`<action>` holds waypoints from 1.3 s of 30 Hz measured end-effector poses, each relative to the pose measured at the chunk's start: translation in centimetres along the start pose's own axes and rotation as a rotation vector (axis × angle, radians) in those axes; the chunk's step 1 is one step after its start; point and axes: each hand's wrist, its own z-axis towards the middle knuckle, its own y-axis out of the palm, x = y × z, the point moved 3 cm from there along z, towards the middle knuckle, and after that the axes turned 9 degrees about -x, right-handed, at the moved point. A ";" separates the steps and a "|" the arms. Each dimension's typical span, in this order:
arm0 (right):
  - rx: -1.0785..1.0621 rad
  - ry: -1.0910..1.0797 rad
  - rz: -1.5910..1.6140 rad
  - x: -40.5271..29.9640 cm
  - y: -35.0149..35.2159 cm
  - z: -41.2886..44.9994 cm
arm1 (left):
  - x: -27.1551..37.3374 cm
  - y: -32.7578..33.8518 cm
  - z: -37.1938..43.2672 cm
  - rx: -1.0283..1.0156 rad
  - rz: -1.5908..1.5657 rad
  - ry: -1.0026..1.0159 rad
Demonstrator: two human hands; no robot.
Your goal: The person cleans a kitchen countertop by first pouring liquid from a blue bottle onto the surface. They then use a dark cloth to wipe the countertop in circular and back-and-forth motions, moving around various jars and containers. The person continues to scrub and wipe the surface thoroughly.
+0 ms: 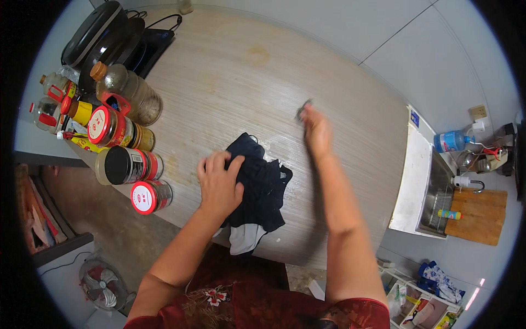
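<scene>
A crumpled dark navy cloth (257, 189) with a pale grey patch at its lower end lies on the wood-grain tabletop (213, 98). My left hand (220, 177) rests against its left side with the fingers apart, the thumb and a finger touching the fabric. To the upper right, my right hand (317, 129) pinches a small dark grey scrubber (303, 112), blurred and seemingly of steel wool. Whether the scrubber touches the tabletop I cannot tell. Around the cloth the surface has a wet shine.
Several jars, such as a red-lidded jar (151, 197), and a large plastic bottle (133, 94) line the left edge. Behind them sits a black induction cooker (154, 51). At right is a sink (431, 205) with a wooden cutting board (476, 218). A fan (102, 283) stands lower left.
</scene>
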 end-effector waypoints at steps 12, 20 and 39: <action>-0.194 -0.017 0.075 -2.6 -2.1 -4.0 | -5.6 1.8 5.9 0.263 -0.090 -0.061; -0.026 0.143 0.040 1.6 -0.4 -1.3 | -8.1 2.8 7.7 0.378 0.100 -0.130; -0.009 0.440 -0.118 1.3 -3.7 -0.1 | -8.2 2.8 8.3 0.315 0.129 -0.218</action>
